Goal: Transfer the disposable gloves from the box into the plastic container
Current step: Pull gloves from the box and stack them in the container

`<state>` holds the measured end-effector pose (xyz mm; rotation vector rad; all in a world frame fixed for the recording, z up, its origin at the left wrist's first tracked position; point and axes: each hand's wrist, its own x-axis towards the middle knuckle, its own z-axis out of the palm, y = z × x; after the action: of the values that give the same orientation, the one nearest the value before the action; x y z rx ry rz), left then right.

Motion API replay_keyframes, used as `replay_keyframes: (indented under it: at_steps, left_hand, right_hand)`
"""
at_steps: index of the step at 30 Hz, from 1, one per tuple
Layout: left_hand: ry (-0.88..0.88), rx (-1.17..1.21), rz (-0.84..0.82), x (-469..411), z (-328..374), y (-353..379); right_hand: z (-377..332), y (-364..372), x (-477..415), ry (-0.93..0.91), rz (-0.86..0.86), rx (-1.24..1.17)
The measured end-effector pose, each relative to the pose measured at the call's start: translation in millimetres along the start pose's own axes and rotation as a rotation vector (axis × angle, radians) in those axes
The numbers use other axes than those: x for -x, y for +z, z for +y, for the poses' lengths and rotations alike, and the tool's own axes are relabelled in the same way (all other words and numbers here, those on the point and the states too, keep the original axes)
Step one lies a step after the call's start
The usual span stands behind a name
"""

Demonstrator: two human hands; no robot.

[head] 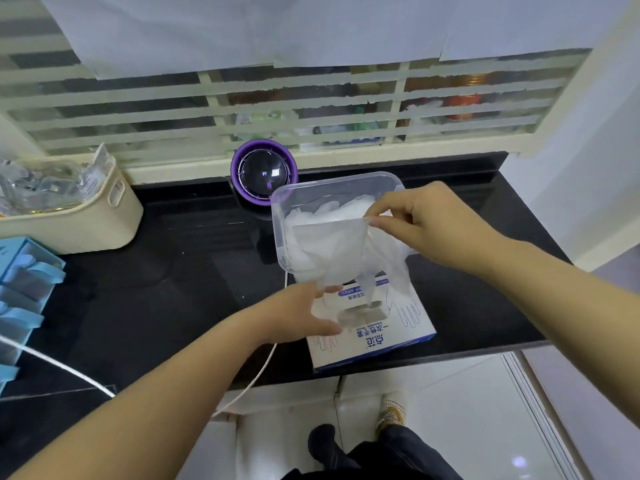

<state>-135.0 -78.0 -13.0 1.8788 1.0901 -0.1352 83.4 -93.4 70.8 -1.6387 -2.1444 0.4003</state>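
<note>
Just now two hands work over one black surface (173, 271). The right hand (433, 223) pinches one thin clear glove (329, 251) by its cuff between thumb and forefinger, a narrow grip, with the other fingers loosely curled behind. That glove hangs above the near edge of the container (346, 180); its fingers trail down toward 6 o'clock and reach the slot in the box (381, 337).

One clear plastic container stands at 12 o'clock from the one white and blue box, the two touching or nearly so. Inside it lies a crumpled heap (322, 211) of gloves; how many cannot be counted.

The left hand (298, 317) rests against the box's 9 o'clock edge, its grip wide, thumb and fingers spread. The fingertips are blurred behind the hanging glove.

One purple round gadget (264, 171) with a dark dome sits at 10 o'clock from the container, just beside its far corner. One cream basket (86, 216) of clear packets stands well apart at 9 o'clock, and one blue rack (24, 282) lies at 8 o'clock by the frame's edge. One white cable (256, 372) runs off the surface's front edge at 7 o'clock from the box.
</note>
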Motion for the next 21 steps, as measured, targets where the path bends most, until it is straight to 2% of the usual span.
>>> replay_keyframes:
  at_steps: [4, 7, 9, 13, 15, 17, 21]
  left_hand:
    - [0.028, 0.678, -0.126, 18, 14, -43]
    - [0.064, 1.028, -0.039, 20, 23, -61]
    - [0.087, 1.097, 0.051, 15, 34, -66]
    - [0.093, 0.997, 0.245, -6, 54, -71]
    - [0.11, 1.04, 0.316, -13, 62, -74]
    - [0.149, 1.157, 0.343, -17, 70, -78]
    - [0.246, 1.389, 0.289, -23, 77, -85]
  right_hand:
    - [-2, -20, -6, -0.07, 0.016, 0.064]
    - [-5, -30, -14, -0.146, -0.022, 0.127]
    - [-6, -34, -20, -0.181, -0.053, 0.202]
    - [-6, -38, -33, -0.209, -0.075, 0.335]
    - [-2, -39, -40, -0.176, -0.08, 0.358]
    - [4, -42, -44, -0.069, -0.093, 0.228]
    - [23, -32, -48, 0.365, -0.181, -0.364]
